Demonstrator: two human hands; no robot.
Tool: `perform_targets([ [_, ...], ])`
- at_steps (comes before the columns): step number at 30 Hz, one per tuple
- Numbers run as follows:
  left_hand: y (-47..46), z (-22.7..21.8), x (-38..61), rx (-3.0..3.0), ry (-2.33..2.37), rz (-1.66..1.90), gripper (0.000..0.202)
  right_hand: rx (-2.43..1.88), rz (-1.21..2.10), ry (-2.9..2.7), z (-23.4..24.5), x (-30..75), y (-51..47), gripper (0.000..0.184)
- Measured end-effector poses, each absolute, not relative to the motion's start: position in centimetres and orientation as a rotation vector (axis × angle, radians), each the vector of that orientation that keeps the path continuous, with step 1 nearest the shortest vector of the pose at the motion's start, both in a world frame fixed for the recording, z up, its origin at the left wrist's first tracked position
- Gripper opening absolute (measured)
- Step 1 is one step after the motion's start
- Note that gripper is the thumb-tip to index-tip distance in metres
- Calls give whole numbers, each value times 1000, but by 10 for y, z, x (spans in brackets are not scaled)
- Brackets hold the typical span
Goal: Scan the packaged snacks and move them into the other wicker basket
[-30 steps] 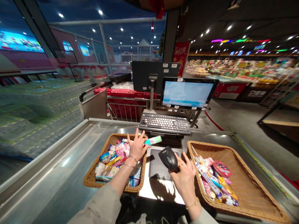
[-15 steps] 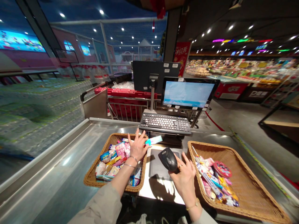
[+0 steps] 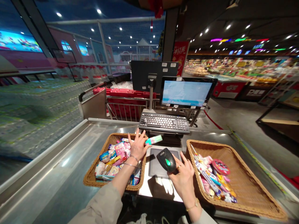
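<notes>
Above the far right corner of the left wicker basket (image 3: 87, 179), my left hand (image 3: 138, 146) pinches a small teal-and-green packet (image 3: 154, 140), which sticks out to the right. Colourful sweets and snack packs (image 3: 120, 149) fill that basket below the wrist. My right hand (image 3: 183, 172) grips a black barcode scanner (image 3: 166, 160), its head tilted up and left toward the packet. A green light glows on the scanner. The fingers around its handle are partly hidden. To the right, a second wicker basket (image 3: 252, 174) holds more packaged sweets (image 3: 210, 174) on its left side.
A grey flat pad (image 3: 154, 169) is set in the counter between the baskets. Behind it stand a keyboard (image 3: 164, 122), a lit screen (image 3: 187, 93) and a second monitor seen from behind (image 3: 142, 74). The metal counter (image 3: 53, 174) has a raised rim at left.
A green light has come on at the scanner. Both hands hold nearly the same places, the scanner a touch further left; the whole view has shifted slightly.
</notes>
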State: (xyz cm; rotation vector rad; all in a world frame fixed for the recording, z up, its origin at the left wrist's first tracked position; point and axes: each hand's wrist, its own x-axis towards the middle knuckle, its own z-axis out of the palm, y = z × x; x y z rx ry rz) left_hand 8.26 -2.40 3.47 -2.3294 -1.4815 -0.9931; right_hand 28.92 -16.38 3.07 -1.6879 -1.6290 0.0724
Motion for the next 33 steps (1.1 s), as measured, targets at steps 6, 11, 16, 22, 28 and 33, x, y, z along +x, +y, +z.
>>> perform_targets([
  [6, -25, 37, 85, -2338, -1472, -1014, 18, -1706, -6, -1600, 28, 292, -165, 32],
  [11, -25, 37, 90, -2354, -1445, -1013, 19, -1713, -86, -1554, 24, 299, -167, 36],
  [16, -25, 37, 101, -2377, -1416, -1014, 20, -1738, -145, -1504, 22, 308, -173, 34],
  [22, -28, 44, 121, -2422, -1364, -1036, 21, -1801, -157, -1447, 27, 318, -182, 36],
  [28, -30, 47, 139, -2444, -1300, -1042, 20, -1790, -247, -1395, 30, 330, -190, 33],
  [33, -28, 46, 154, -2471, -1249, -1032, 21, -1832, -254, -1341, 30, 341, -197, 32],
])
